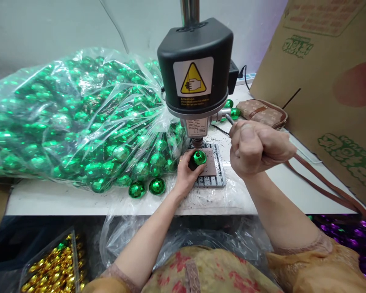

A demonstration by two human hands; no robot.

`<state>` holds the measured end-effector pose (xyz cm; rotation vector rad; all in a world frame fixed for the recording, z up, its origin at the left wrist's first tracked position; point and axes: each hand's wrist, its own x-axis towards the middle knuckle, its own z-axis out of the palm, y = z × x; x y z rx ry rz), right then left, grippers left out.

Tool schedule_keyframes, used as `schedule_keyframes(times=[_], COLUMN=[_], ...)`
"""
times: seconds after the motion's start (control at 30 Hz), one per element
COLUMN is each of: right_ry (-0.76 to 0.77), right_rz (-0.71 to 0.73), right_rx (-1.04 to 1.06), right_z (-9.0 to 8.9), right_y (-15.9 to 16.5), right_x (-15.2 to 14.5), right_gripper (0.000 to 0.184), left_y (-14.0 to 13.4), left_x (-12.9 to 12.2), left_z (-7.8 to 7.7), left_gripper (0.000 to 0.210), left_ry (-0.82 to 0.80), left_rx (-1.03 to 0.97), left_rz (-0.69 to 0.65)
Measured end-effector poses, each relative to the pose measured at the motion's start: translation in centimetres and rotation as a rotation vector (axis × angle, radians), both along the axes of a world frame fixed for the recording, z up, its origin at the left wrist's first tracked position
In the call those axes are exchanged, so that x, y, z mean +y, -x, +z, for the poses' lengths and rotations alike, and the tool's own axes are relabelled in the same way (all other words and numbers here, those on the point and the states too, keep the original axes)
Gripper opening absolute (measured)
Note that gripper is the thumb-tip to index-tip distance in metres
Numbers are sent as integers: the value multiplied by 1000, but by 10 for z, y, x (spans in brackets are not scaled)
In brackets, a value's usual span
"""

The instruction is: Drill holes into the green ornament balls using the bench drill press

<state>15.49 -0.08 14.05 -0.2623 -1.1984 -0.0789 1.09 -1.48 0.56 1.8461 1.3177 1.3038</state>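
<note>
Between the thumb and fingers of my left hand sits a shiny green faceted ball, held on a flat pad over the slotted metal base. Right above it is the chuck of a black bench drill press, its tip at the ball's top. My right hand is closed around the drill press's feed lever, whose far end is hidden in the fist. Two loose green balls lie left of my left wrist.
A big clear plastic bag full of green balls covers the table's left side. A brown patterned purse and a cardboard box stand at right. Below the table edge are gold balls in a bin and purple balls.
</note>
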Motion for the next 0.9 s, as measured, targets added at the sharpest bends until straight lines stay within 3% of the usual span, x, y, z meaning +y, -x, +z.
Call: schedule_keyframes(times=[0.3, 0.37, 0.5, 0.63, 0.7, 0.9], right_ry=[-30, 35, 272, 301, 284, 181], right_rz=[19, 9, 6, 70, 46, 24], right_rx=[-82, -56, 50, 48, 77, 124], right_z=[-9, 0, 37, 58, 53, 19], right_y=[-5, -3, -1, -1, 0, 7], right_x=[-2, -5, -5, 4, 4, -8], right_gripper=[46, 48, 47, 47, 48, 52], left_y=[-1, -1, 0, 0, -1, -1], left_x=[0, 0, 0, 1, 1, 0], left_z=[0, 0, -1, -2, -2, 1], left_gripper=[54, 54, 53, 53, 53, 51], left_ry=[22, 21, 16, 11, 10, 21], left_rx=[-14, -18, -13, -11, -13, -21], left_rz=[6, 5, -11, -13, -12, -16])
